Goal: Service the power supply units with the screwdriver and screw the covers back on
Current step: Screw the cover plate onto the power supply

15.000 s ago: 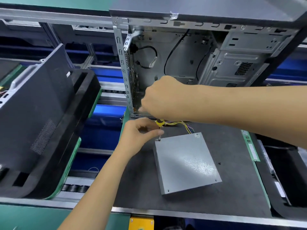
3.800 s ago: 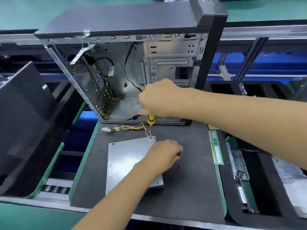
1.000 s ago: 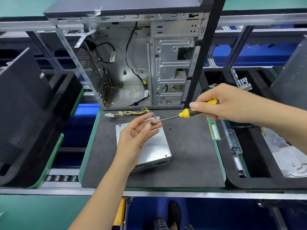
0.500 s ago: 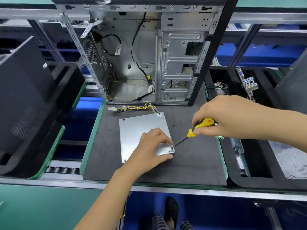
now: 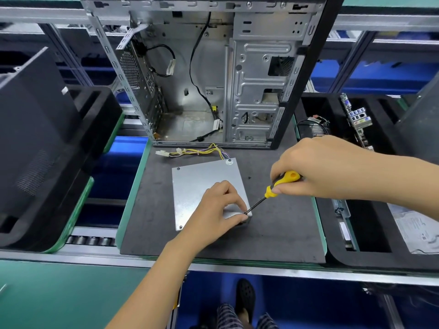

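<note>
While I look down over the work mat [image 5: 280,233], the power supply unit [image 5: 202,186] lies flat on it, silver cover up, just in front of the open computer case [image 5: 213,74]. Its bundle of yellow wires [image 5: 202,151] trails from the far edge toward the case and ends in a white connector on the mat.

My left hand [image 5: 218,210] rests on the near right part of the cover, forefinger and thumb curled together at the near right corner, right where the screwdriver tip meets it. I cannot tell whether they pinch a screw there; the spot is too small and partly hidden by the fingertips.

My right hand [image 5: 316,169] is off to the right of the unit, above the mat, its fingers wrapped around the yellow and black handle of the screwdriver [image 5: 273,188]. The shaft slants down and left, so the tip lands on that same corner, touching my left fingertips or very nearly.

One small dark screw [image 5: 249,178] lies loose on the mat just right of the unit, between it and my right hand.

Black foam trays stand on either side: the left tray [image 5: 99,129] holds a dark panel, the right tray [image 5: 337,245] holds circuit boards.
</note>
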Action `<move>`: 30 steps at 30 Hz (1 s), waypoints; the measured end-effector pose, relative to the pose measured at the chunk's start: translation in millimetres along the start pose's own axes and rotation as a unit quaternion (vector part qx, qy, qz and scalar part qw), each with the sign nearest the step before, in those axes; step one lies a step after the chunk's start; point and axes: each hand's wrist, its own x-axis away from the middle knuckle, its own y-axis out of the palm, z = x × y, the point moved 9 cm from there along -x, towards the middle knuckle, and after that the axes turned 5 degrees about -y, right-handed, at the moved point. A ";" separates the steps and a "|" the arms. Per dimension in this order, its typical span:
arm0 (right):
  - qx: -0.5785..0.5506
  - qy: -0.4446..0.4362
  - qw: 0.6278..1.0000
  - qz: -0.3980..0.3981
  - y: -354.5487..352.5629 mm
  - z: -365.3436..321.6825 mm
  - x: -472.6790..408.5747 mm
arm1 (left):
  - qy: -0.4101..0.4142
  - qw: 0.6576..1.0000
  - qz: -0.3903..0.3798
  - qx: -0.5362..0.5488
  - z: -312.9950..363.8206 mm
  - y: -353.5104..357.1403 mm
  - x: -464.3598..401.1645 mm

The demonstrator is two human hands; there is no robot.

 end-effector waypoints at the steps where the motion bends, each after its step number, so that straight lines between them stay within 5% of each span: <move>1: 0.002 0.000 1.000 -0.002 0.0 -0.5 -0.6 | -0.001 1.000 0.000 0.001 -0.2 -0.1 0.0; 11: 0.097 -0.010 0.992 -0.077 0.6 -22.0 -15.1 | -0.023 0.999 -0.010 0.020 -3.7 2.2 -2.2; 16: 0.049 -0.019 0.988 -0.143 3.8 -31.8 -32.7 | -0.045 0.998 -0.029 0.044 -6.2 2.1 -4.3; 24: 0.187 -0.018 0.976 -0.108 -13.6 -39.5 -47.5 | -0.027 0.977 -0.016 0.210 16.8 -12.5 -13.8; 30: 0.105 -0.039 0.983 -0.144 -11.0 -43.7 -44.8 | 0.000 0.986 -0.044 0.163 20.0 -13.3 -18.7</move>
